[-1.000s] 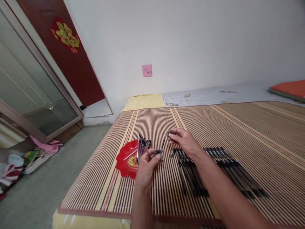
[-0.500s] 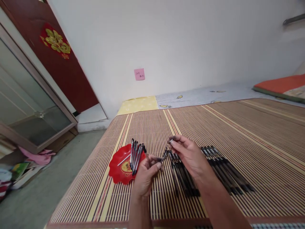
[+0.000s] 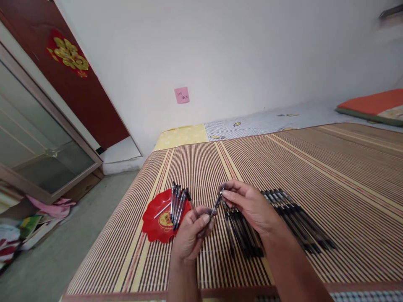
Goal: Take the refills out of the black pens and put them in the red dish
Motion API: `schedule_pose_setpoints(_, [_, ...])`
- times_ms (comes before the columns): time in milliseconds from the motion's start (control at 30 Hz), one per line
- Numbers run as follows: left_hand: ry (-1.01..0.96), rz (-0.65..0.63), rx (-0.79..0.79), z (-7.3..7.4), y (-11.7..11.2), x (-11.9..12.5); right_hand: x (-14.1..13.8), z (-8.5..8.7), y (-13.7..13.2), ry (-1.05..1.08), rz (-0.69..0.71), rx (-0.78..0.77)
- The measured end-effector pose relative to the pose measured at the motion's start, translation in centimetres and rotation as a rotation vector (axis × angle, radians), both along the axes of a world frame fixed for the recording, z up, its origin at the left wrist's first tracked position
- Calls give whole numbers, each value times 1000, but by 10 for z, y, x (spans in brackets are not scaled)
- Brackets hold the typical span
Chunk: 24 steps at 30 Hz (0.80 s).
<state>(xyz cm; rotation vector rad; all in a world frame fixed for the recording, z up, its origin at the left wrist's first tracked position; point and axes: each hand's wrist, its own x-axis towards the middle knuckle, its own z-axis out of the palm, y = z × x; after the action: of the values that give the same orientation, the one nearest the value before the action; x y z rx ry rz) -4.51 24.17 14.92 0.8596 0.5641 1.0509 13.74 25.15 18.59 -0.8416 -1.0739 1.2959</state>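
Note:
My left hand [image 3: 190, 235] is closed around a dark pen barrel [image 3: 214, 208] and a second pen [image 3: 189, 199] that sticks up from the fist. My right hand [image 3: 248, 205] pinches the barrel's upper tip, so both hands meet over the striped bamboo mat [image 3: 330, 167]. Just left of my hands lies a red plate [image 3: 150, 222] with several pens [image 3: 176, 201] and a thin white refill on it. Under and right of my right wrist lie rows of black pens [image 3: 292, 218].
The mat covers a bed with a yellow and patterned sheet [image 3: 220, 130] along the white wall. An orange cushion [image 3: 368, 105] lies far right. A dark red door [image 3: 69, 71], a glass panel and clutter on the floor [image 3: 28, 222] are at left.
My two hands have drawn closer together and slightly lower; the right fingers now grip the tip of the barrel held by the left. The camera view shifted a little.

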Motion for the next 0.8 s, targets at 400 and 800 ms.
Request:
schedule_pose_setpoints(400, [-67, -58, -47, -1, -5, 2, 7, 4, -7, -48, 118, 29])
schedule_pose_setpoints(800, [61, 105, -20, 3, -4, 14, 2, 0, -3, -26, 98, 0])
